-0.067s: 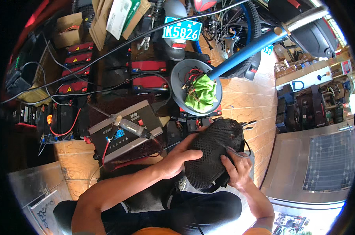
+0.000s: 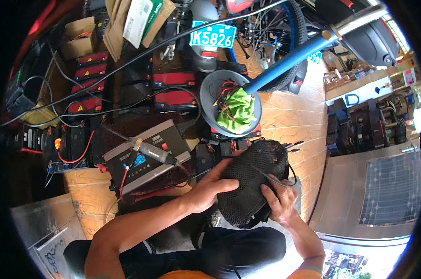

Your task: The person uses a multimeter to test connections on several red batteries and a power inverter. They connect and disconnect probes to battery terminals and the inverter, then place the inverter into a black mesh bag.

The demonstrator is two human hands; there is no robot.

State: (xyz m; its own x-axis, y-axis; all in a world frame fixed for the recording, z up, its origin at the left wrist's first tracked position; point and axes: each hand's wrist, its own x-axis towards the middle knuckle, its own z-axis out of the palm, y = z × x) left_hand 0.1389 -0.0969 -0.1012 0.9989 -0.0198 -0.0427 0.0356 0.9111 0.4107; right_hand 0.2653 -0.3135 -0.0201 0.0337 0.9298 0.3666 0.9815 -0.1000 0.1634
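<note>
A rounded black mesh-covered pack (image 2: 247, 186) is held up in front of my lap, tilted, between both hands. My left hand (image 2: 212, 188) grips its left side, with the thumb across the mesh and the fingers mostly hidden behind. On the right side, my right hand (image 2: 281, 200) is closed on the pack's edge, its fingertips pressed to the mesh. A thin black cable (image 2: 291, 179) loops over the pack beside my right fingers. Dark plug ends (image 2: 295, 147) stick out past its upper right. What lies inside the mesh cannot be made out.
Left of the pack, a grey-black power unit (image 2: 145, 156) carries a clear-barrelled tool (image 2: 152, 151). Beyond stand red-topped batteries (image 2: 175, 98) and a grey basin (image 2: 210, 88) with a green cloth (image 2: 238, 111). A blue pole (image 2: 289, 60) slants overhead; shelves (image 2: 373, 116) line the right.
The surroundings have shifted very slightly left in the view. Both hands keep the same hold on the mesh-covered pack.
</note>
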